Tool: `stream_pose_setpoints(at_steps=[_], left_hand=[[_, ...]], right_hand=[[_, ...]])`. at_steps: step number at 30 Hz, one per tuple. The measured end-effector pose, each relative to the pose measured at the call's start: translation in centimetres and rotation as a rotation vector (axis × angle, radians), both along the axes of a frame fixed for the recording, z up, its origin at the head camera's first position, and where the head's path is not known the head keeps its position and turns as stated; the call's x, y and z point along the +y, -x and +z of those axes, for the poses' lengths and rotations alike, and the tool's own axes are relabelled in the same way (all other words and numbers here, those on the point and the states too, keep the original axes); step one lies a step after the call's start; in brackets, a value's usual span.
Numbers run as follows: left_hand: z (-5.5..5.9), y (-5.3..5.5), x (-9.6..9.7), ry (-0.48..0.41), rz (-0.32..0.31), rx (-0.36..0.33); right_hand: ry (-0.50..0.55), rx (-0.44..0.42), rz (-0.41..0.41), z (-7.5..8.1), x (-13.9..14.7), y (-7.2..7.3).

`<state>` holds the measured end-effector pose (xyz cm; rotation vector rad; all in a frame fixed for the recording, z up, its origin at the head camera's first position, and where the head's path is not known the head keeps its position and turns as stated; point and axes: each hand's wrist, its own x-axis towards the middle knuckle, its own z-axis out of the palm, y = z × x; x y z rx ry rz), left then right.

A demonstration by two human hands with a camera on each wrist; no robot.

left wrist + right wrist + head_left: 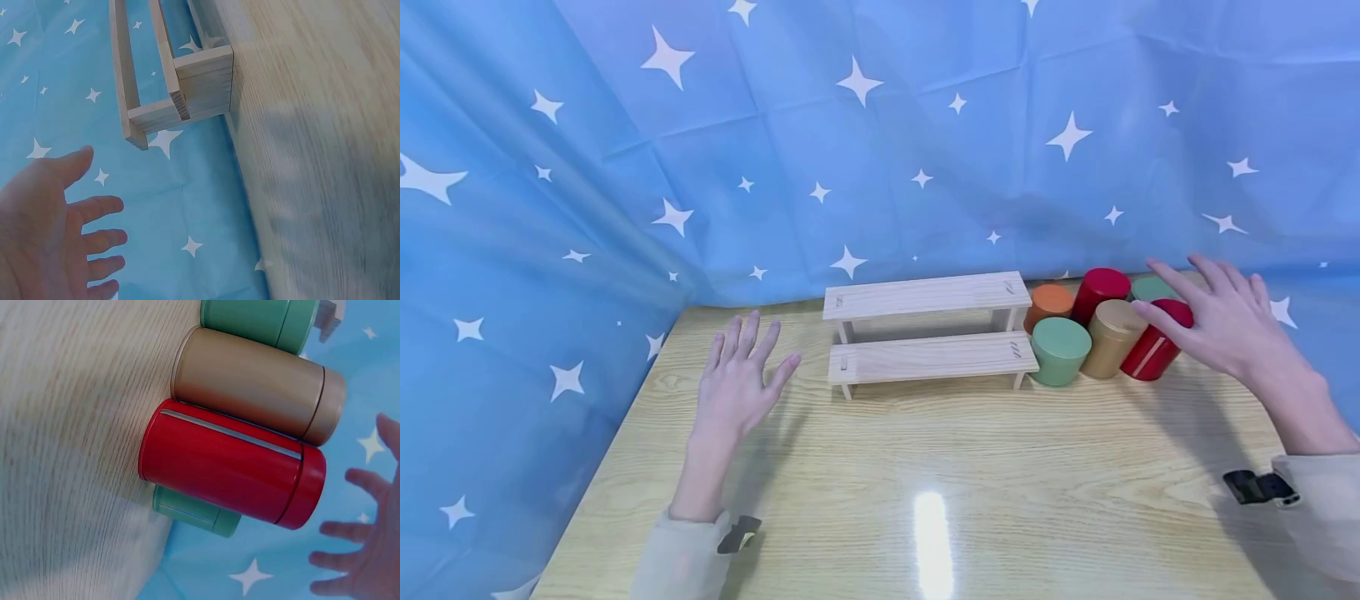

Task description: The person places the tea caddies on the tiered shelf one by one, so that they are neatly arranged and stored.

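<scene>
My right hand point(1232, 325) hovers with spread fingers over the right end of a cluster of lidded tins, holding nothing. Nearest to it are a red tin point(1152, 354) in front and a green tin point(1153, 288) behind, partly hidden by the fingers. A gold tin point(1108, 337), a second green tin point(1060, 358), another red tin point(1099, 292) and an orange tin point(1049, 304) stand close together to the left. In the right wrist view the front red tin point(228, 465) shows a silver seam. My left hand point(739, 383), fingers spread, is above the table's left side, holding nothing.
A two-step wooden rack point(932, 358) stands at the back of the wood-grain table point(865, 483), its right end right beside the tins. A blue star-patterned cloth point(880, 167) hangs behind and along the left side.
</scene>
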<state>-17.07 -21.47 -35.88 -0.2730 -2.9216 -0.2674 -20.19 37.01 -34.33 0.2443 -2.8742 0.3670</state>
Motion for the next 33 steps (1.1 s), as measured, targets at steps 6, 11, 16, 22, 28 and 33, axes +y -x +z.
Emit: stream_pose_setpoints(at_steps=[6, 11, 16, 22, 28, 33], left_hand=[[-0.4, 0.1, 0.2, -0.017, 0.005, -0.008], [-0.8, 0.2, 0.5, -0.039, 0.004, -0.028], [-1.3, 0.3, 0.9, -0.084, 0.013, -0.012], [-1.9, 0.4, 1.4, -0.147, 0.030, -0.013], [-2.5, 0.8, 1.8, -0.241, 0.012, -0.051], [-3.2, 1.2, 2.2, -0.332, -0.008, -0.123]], right_hand=[[0.022, 0.025, 0.004, -0.1, 0.7, 0.0], [0.057, 0.026, -0.004, -0.5, 1.2, -0.1], [0.121, -0.008, -0.030, -0.7, 1.3, -0.3], [0.192, -0.069, -0.063, -0.8, 1.5, -0.5], [0.239, -0.093, -0.045, -1.2, 1.8, -0.5], [0.290, -0.108, 0.005, -1.7, 2.1, -0.5]])
